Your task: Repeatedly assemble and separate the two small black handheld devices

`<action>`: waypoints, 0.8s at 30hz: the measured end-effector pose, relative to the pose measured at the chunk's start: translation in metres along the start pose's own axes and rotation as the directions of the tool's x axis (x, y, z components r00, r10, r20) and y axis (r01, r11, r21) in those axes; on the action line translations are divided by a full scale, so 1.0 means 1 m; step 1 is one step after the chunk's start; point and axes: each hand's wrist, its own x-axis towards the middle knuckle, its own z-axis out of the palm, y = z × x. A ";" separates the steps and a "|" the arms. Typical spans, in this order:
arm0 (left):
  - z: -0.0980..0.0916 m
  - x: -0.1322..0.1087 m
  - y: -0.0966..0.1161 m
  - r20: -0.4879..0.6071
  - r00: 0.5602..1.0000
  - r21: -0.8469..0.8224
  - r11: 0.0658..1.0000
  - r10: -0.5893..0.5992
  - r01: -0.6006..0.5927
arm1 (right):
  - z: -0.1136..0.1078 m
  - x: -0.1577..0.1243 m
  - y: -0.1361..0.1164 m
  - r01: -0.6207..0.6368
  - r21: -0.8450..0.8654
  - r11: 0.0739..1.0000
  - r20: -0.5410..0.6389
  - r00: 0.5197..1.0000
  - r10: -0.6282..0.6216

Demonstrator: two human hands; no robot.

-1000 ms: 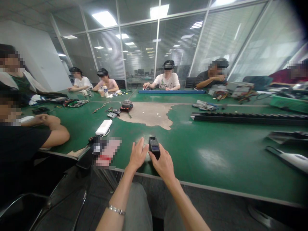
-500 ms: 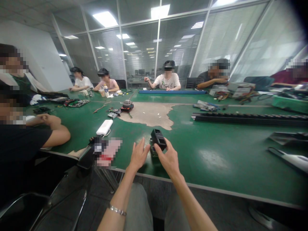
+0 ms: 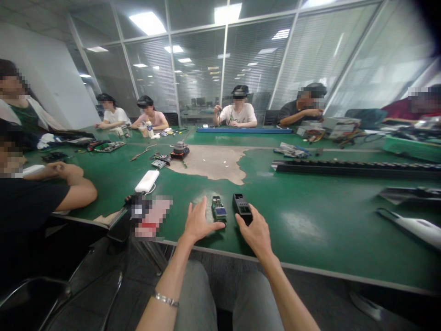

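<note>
A green circuit board with a small screen [image 3: 219, 209] lies on the green table [image 3: 296, 197] in front of me. Just left of it is my left hand [image 3: 199, 221], fingers spread and thumb stretched toward the board's near end; whether the thumb touches it I cannot tell. To the right of the board is a black plastic casing with a window and openings [image 3: 242, 205]. My right hand [image 3: 255, 226] grips the casing's near end between thumb and fingers, at or just above the tabletop.
A white power strip [image 3: 147, 181] and a pinkish packet [image 3: 156, 214] lie to the left, near a co-worker's arm [image 3: 81, 186]. A long black rail [image 3: 344, 170] and a white-handled tool [image 3: 413, 225] lie to the right. Several people sit around the table.
My right hand has moved the black casing to the right, off the circuit board, which now shows beside it. My left hand stays nearly in place, its thumb now stretched out.
</note>
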 end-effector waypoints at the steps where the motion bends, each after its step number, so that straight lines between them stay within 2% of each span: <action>1: 0.000 0.000 0.000 0.000 1.000 0.006 1.000 0.007 -0.007 | 0.000 -0.001 0.001 0.008 -0.001 1.000 0.000 1.000 -0.008; 12: 0.003 0.000 -0.003 0.000 1.000 0.022 0.999 0.030 -0.030 | 0.002 -0.004 0.002 -0.022 -0.057 0.998 0.009 1.000 0.022; 24: 0.006 -0.001 -0.007 -0.016 0.999 0.038 0.998 0.045 -0.045 | -0.004 -0.005 -0.005 -0.056 -0.045 0.997 0.003 0.998 0.056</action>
